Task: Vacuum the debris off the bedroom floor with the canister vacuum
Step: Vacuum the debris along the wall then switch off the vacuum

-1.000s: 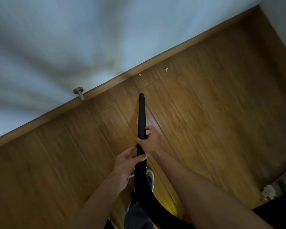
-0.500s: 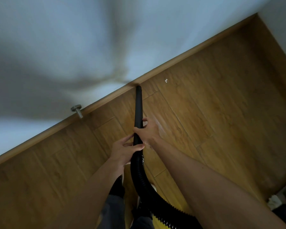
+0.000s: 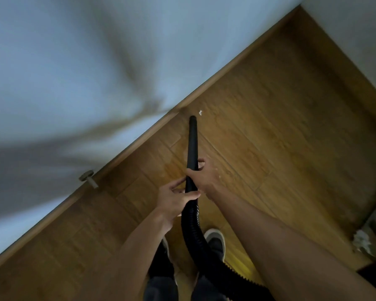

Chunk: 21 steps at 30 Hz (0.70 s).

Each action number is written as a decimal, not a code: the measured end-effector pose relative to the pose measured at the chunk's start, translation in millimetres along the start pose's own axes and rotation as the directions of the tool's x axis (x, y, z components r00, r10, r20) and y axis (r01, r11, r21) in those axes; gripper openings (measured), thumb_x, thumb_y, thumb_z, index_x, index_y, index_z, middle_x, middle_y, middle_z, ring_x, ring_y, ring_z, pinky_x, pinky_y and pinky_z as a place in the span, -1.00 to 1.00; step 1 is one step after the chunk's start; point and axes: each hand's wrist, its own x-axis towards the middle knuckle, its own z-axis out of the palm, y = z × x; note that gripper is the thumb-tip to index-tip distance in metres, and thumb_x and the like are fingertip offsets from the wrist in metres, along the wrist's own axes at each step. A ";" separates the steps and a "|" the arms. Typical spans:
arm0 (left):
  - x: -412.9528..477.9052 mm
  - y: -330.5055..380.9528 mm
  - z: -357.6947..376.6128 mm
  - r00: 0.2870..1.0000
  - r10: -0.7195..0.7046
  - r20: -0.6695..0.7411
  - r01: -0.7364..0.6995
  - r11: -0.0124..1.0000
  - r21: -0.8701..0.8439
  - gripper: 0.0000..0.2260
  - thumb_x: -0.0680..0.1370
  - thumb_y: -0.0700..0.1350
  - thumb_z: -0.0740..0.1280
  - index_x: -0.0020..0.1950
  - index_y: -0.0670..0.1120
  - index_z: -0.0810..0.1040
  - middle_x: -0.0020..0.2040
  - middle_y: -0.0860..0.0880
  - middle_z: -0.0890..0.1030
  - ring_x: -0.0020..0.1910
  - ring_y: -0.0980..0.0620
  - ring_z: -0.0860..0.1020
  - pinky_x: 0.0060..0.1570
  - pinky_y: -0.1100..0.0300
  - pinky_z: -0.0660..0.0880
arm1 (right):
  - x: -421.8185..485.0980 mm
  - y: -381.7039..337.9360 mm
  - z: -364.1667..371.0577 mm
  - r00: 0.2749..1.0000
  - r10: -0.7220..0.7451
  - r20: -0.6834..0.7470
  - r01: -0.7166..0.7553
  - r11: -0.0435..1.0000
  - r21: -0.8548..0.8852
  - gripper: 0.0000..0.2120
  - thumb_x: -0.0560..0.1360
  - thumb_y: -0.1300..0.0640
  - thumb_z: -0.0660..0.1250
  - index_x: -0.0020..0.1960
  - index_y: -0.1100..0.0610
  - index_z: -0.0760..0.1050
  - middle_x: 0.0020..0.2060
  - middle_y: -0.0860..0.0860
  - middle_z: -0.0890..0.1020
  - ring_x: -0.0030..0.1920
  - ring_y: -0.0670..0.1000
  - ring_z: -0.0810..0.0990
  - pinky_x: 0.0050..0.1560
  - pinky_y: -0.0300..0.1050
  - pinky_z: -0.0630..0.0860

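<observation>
A black vacuum wand (image 3: 192, 142) points away from me over the wooden floor (image 3: 269, 118), its open tip close to the baseboard. A small white scrap of debris (image 3: 200, 112) lies just right of and beyond the tip, apart from it. My right hand (image 3: 202, 175) grips the wand's lower end. My left hand (image 3: 174, 197) holds it just below, where the ribbed black hose (image 3: 193, 233) begins. The hose curves down between my feet toward the bottom right. The canister itself is hidden.
A wooden baseboard (image 3: 139, 137) runs diagonally under a white wall. A metal door stop (image 3: 88, 178) sticks out of it at the left. A crumpled white clump (image 3: 361, 241) lies at the right edge. My shoe (image 3: 215, 241) stands beside the hose.
The wand tip has pulled back slightly from the baseboard and swung right toward the white scrap. The scrap near the baseboard seen one second ago is gone. Both hands keep their grip.
</observation>
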 end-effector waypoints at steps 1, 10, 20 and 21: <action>2.2 1.2 6.5 1.000 0.001 0.002 -0.001 1.000 0.012 -0.45 0.32 -0.32 0.57 0.27 -0.04 0.57 -0.17 -0.07 0.70 -0.15 -0.08 0.68 -0.01 -0.10 0.63 | 3.9 1.8 -5.5 1.000 0.009 -0.008 -0.009 1.000 0.003 -0.49 0.41 0.09 0.46 0.32 0.07 0.43 0.10 0.08 0.63 0.01 0.08 0.66 -0.07 -0.05 0.62; 28.7 22.7 76.6 1.000 0.006 0.022 -0.007 0.998 0.060 -0.44 0.35 -0.35 0.54 0.32 -0.11 0.52 -0.13 -0.11 0.70 -0.23 0.00 0.67 -0.23 0.13 0.63 | 49.4 12.2 -62.0 0.998 -0.003 -0.065 0.007 0.998 0.064 -0.48 0.39 0.06 0.48 0.32 0.05 0.45 0.12 0.08 0.62 0.04 0.08 0.65 0.01 -0.01 0.62; 80.1 52.1 209.2 0.988 0.027 0.151 -0.044 0.993 0.110 -0.43 0.35 -0.31 0.56 0.33 -0.13 0.51 -0.11 -0.08 0.66 -0.14 -0.05 0.66 -0.08 0.05 0.62 | 122.4 25.6 -187.8 0.975 0.029 -0.220 -0.021 0.999 0.041 -0.51 0.41 0.01 0.47 0.32 0.02 0.48 0.07 0.05 0.68 -0.09 0.03 0.69 -0.15 -0.08 0.64; 84.5 55.5 217.7 0.986 0.028 0.166 -0.049 0.992 0.119 -0.44 0.36 -0.31 0.55 0.33 -0.13 0.51 -0.06 -0.11 0.67 -0.11 -0.06 0.66 -0.09 0.06 0.61 | 128.0 24.4 -196.0 0.974 0.030 -0.225 -0.020 0.999 0.043 -0.51 0.42 0.02 0.47 0.32 0.03 0.48 0.07 0.06 0.68 -0.11 0.03 0.69 -0.23 -0.12 0.61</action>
